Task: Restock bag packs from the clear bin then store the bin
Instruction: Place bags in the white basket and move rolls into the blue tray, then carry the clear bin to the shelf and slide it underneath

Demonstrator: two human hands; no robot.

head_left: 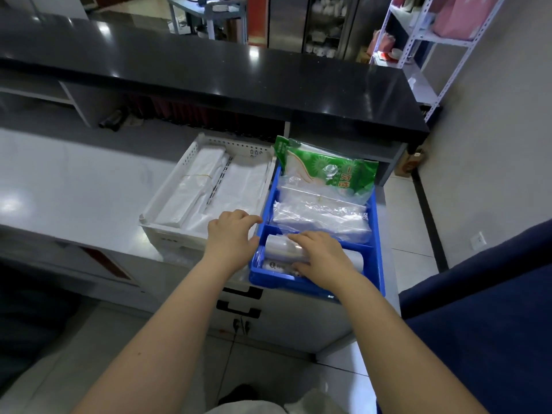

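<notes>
The green pack (331, 171) at the far end of the blue bin (377, 258) bears white Chinese characters, "一次性" among them; a label on the roll under the right hand (324, 258) is too small to read. Both forearms reach forward from the near edge. The right hand lies palm down, fingers loosely spread, on a clear roll of bags (280, 248) in the blue bin's near compartment, pressing rather than gripping it. The left hand (231, 234), fingers relaxed and open, rests at the blue bin's left rim, holding nothing. Clear bag packs (322, 216) fill the blue bin's middle. A white tray (191, 153) with white bags sits just left of the blue bin on the worktop (74, 180).
</notes>
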